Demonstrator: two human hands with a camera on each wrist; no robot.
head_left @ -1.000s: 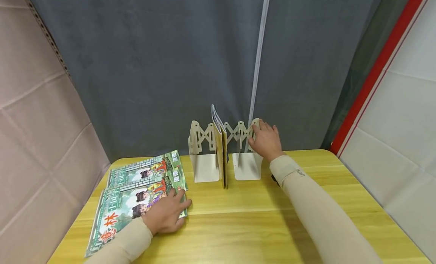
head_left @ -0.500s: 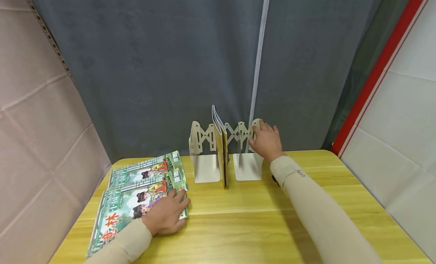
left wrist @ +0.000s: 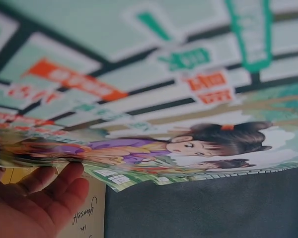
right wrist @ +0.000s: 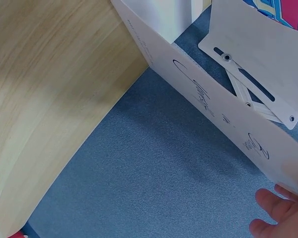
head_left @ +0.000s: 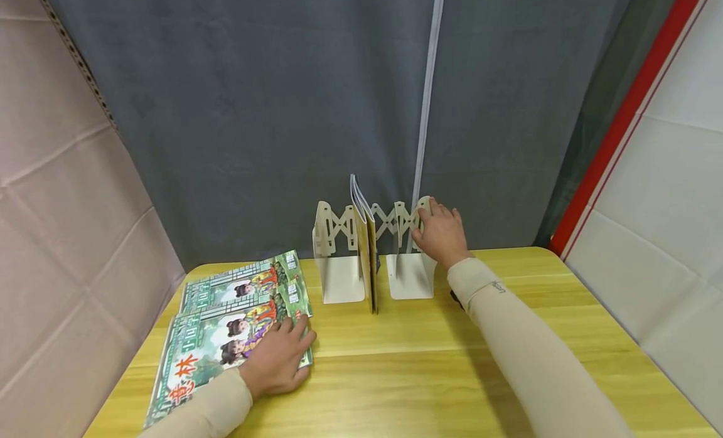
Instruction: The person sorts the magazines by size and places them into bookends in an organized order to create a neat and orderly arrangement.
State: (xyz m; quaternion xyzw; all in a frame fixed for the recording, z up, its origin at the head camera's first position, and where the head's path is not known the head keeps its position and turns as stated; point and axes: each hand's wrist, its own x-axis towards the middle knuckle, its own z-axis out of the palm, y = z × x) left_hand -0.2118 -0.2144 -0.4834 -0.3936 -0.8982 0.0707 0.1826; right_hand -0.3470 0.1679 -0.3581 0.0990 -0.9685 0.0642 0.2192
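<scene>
Two green illustrated magazines overlap flat at the left of the table: the front magazine (head_left: 194, 344) and the rear magazine (head_left: 220, 286). My left hand (head_left: 277, 359) rests at the front one's right edge, fingers extended; the left wrist view shows fingertips touching the magazine's edge (left wrist: 134, 171). At the back middle stands a white expandable bookend (head_left: 343, 287) with crossed metal links. Thin magazines (head_left: 364, 243) stand upright inside it. My right hand (head_left: 443, 237) grips its right end plate (right wrist: 208, 94), with fingers outside and a fingertip just showing on the inner side.
Behind the wooden table (head_left: 395, 388) hangs a dark grey curtain (head_left: 254, 124), close to the bookend. Pale cloth walls flank both sides. In the right wrist view, a colourful cover (right wrist: 290, 12) shows past an inner divider plate.
My left hand has shifted slightly towards me along the front magazine's right edge. The right hand and bookend stay where they were.
</scene>
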